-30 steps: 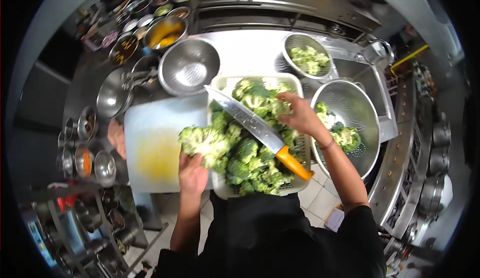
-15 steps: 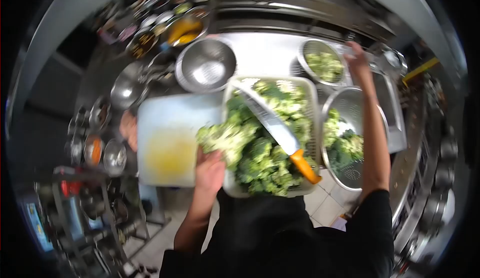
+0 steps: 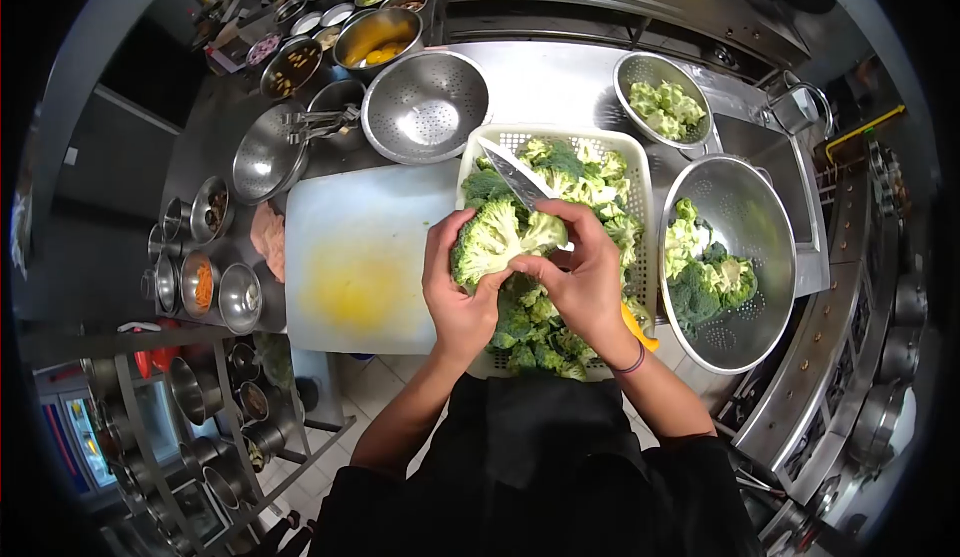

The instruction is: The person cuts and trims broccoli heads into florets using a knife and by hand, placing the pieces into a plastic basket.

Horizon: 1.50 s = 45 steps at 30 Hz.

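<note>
Both hands hold one piece of broccoli [image 3: 494, 241] above a white plastic basket [image 3: 648, 227] filled with more broccoli. My left hand [image 3: 458, 287] grips its left side, with the fingers curled around the florets. The fingers and thumb of my right hand [image 3: 580, 275] close on a pale stalk at its right side. Across the basket, beneath my right hand, lies a knife [image 3: 511, 172]; its blade tip points to the upper left and the orange handle [image 3: 638, 327] shows by my right wrist. The middle of the knife is hidden by the hand.
Left of the basket lies a yellow-stained white cutting board [image 3: 370, 257]. A large colander [image 3: 735, 332] with broccoli stands to the right, a smaller one [image 3: 690, 135] with pale stem pieces behind it. Another perforated bowl [image 3: 425, 107] is at the back, near many metal containers.
My right hand has come from the small colander at the upper right to the broccoli in my left hand. The left hand has moved right, over the basket, with that piece.
</note>
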Tool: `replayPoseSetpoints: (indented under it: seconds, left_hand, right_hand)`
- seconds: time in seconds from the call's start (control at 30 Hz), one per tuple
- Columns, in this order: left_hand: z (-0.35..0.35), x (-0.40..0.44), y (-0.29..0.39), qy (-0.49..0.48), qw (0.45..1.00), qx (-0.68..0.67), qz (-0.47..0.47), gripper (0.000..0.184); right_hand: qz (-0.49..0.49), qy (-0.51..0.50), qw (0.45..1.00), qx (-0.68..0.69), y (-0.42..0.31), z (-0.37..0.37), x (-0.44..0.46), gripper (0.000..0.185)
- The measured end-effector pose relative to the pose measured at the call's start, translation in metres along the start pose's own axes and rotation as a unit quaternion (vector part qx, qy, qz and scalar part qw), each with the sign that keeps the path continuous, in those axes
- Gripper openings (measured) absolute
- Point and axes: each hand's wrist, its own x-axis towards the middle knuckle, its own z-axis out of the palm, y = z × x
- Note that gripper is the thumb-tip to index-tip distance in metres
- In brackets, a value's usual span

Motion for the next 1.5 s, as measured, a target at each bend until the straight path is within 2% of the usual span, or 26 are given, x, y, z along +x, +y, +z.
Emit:
replayPoseSetpoints:
  seconds: [0.07, 0.13, 0.17, 0.23, 0.3, 0.37, 0.4, 0.43, 0.47, 0.53, 0.57, 0.6, 0.67, 0.7, 0.83, 0.87, 0.93, 0.97, 1.0, 1.07, 1.1, 1.27, 1.33, 1.4, 1.47, 1.5]
  left_hand:
    - [0.003, 0.004, 0.005, 0.010, 0.999, 0.023, 0.027, 0.055]
    - [0.002, 0.005, 0.003, -0.039, 0.996, -0.064, -0.051, 0.056]
    - [0.002, 0.005, 0.002, -0.039, 0.996, -0.063, -0.051, 0.056]
    - [0.004, 0.006, 0.000, -0.040, 0.998, 0.032, 0.023, 0.056]
    - [0.004, 0.009, -0.001, -0.031, 0.995, 0.075, 0.056, 0.056]
    - [0.004, 0.010, -0.001, -0.021, 0.989, 0.118, 0.091, 0.056]
    - [0.004, 0.010, -0.003, -0.024, 1.000, -0.014, 0.012, 0.056]
    - [0.003, 0.010, -0.003, -0.026, 0.987, -0.145, -0.068, 0.055]
    - [0.002, 0.010, -0.003, -0.025, 0.987, -0.145, -0.067, 0.055]
    - [0.001, 0.010, -0.004, -0.036, 0.989, -0.122, -0.078, 0.055]
    - [0.002, 0.012, -0.004, -0.033, 0.997, -0.068, -0.027, 0.057]
    - [0.002, 0.013, -0.003, -0.033, 0.997, -0.068, -0.028, 0.057]
    - [0.001, 0.015, 0.001, -0.036, 0.995, 0.057, 0.073, 0.058]
    - [-0.001, 0.016, 0.000, -0.041, 0.988, 0.097, 0.110, 0.060]
    - [0.000, 0.017, 0.005, -0.085, 0.988, 0.086, 0.095, 0.062]
    - [0.001, 0.019, 0.009, -0.085, 0.988, 0.086, 0.095, 0.062]
    - [0.004, 0.022, 0.016, -0.112, 0.988, 0.067, 0.079, 0.062]
    - [0.008, 0.021, 0.011, -0.113, 0.988, -0.095, -0.054, 0.061]
    - [0.007, 0.021, 0.008, -0.112, 0.988, -0.095, -0.052, 0.061]
    - [0.001, 0.025, 0.006, -0.158, 0.921, -0.268, -0.236, 0.060]
    - [0.001, 0.026, 0.009, -0.158, 0.908, -0.285, -0.265, 0.061]
    - [-0.005, 0.021, 0.014, -0.170, 0.871, -0.364, -0.283, 0.064]
    - [-0.009, 0.019, 0.023, -0.218, 0.829, -0.429, -0.285, 0.066]
    - [-0.013, 0.017, 0.024, -0.215, 0.820, -0.444, -0.289, 0.065]
    - [-0.025, 0.017, 0.014, -0.140, 0.797, -0.499, -0.311, 0.058]
    - [-0.044, 0.024, -0.004, -0.093, 0.825, -0.475, -0.292, 0.049]
  right_hand:
    - [0.011, 0.051, 0.994, -0.097, 0.000, -0.002, -0.002, 0.044]
    - [-0.020, 0.060, 0.993, -0.099, -0.003, -0.002, -0.004, 0.040]
    - [-0.052, 0.068, 0.991, -0.101, -0.005, -0.001, -0.005, 0.036]
    - [-0.085, 0.078, 0.988, -0.104, -0.009, -0.002, -0.008, 0.033]
    - [-0.088, 0.039, 0.973, -0.209, -0.011, -0.004, -0.014, 0.033]
    - [-0.115, 0.033, 0.975, -0.185, -0.005, -0.004, -0.009, 0.037]
    - [-0.141, 0.025, 0.976, -0.162, -0.004, -0.002, -0.005, 0.040]
    - [-0.130, 0.018, 0.978, -0.159, -0.014, -0.001, -0.004, 0.043]
    - [-0.131, 0.017, 0.978, -0.159, -0.017, 0.001, -0.004, 0.043]
    - [0.026, -0.058, 0.988, 0.140, -0.020, 0.005, -0.005, 0.044]
    - [-0.029, -0.030, 0.999, 0.015, -0.005, 0.002, -0.003, 0.039]
    - [-0.029, -0.030, 0.999, 0.015, -0.002, 0.000, -0.003, 0.039]
    - [0.122, -0.002, 0.992, 0.032, 0.000, -0.001, -0.004, 0.034]
    - [0.116, 0.008, 0.993, 0.038, -0.002, 0.000, -0.003, 0.029]
    - [0.123, 0.006, 0.992, -0.004, -0.006, -0.013, -0.003, 0.029]
    - [0.070, 0.011, 0.997, -0.040, -0.007, -0.016, -0.003, 0.029]
    - [-0.036, 0.020, 0.993, -0.112, -0.010, -0.023, -0.001, 0.030]
    - [-0.053, 0.010, 0.988, -0.146, -0.018, -0.033, -0.001, 0.034]
    - [-0.054, 0.010, 0.988, -0.146, -0.020, -0.035, -0.001, 0.034]
    - [-0.018, -0.003, 0.988, -0.154, -0.025, -0.037, -0.005, 0.039]
    - [-0.009, -0.009, 0.986, -0.164, -0.029, -0.038, -0.007, 0.044]
    - [-0.070, -0.030, 0.977, -0.200, -0.041, -0.039, -0.021, 0.043]
    - [-0.076, -0.082, 0.989, -0.101, -0.040, -0.044, -0.025, 0.040]
    - [-0.059, -0.094, 0.992, -0.067, -0.045, -0.046, -0.027, 0.033]
    - [-0.092, -0.146, 0.981, 0.089, -0.047, -0.057, -0.028, 0.028]
    - [-0.107, -0.140, 0.978, 0.109, -0.055, -0.067, -0.032, 0.022]
